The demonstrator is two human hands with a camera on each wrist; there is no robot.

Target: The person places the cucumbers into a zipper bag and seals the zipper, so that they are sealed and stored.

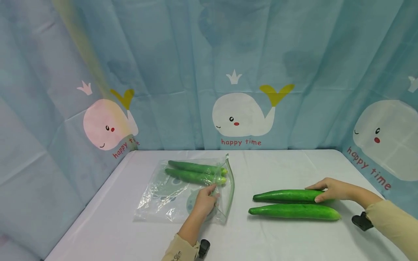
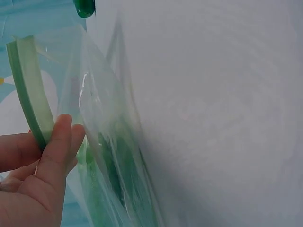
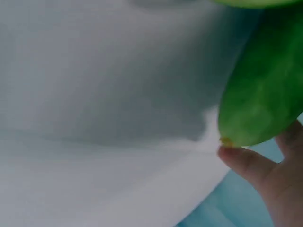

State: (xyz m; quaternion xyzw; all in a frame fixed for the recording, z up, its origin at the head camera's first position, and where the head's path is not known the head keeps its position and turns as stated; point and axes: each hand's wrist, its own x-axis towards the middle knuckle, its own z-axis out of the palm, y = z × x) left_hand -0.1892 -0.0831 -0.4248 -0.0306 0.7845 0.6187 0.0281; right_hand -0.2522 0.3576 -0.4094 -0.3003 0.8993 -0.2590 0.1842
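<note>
A clear zip bag (image 1: 148,203) with a green strip along its mouth lies flat on the left of the table. Two cucumbers (image 1: 191,176) are inside it, side by side along its far part. My left hand (image 1: 205,203) pinches the bag near its mouth; the green zip strip (image 2: 29,90) stands raised by the fingers in the left wrist view. On the right, my right hand (image 1: 337,190) grips the right end of the farther loose cucumber (image 1: 281,196), its thumb at the tip. Another loose cucumber (image 1: 294,211) lies just in front of it, nearly parallel.
A white cloth covers the table (image 1: 277,166). Blue curtains (image 1: 183,108) with whale prints stand behind and at both sides. Black wrist devices (image 1: 204,248) sit at both cuffs, and pale sleeves (image 1: 392,224) reach over the near edge.
</note>
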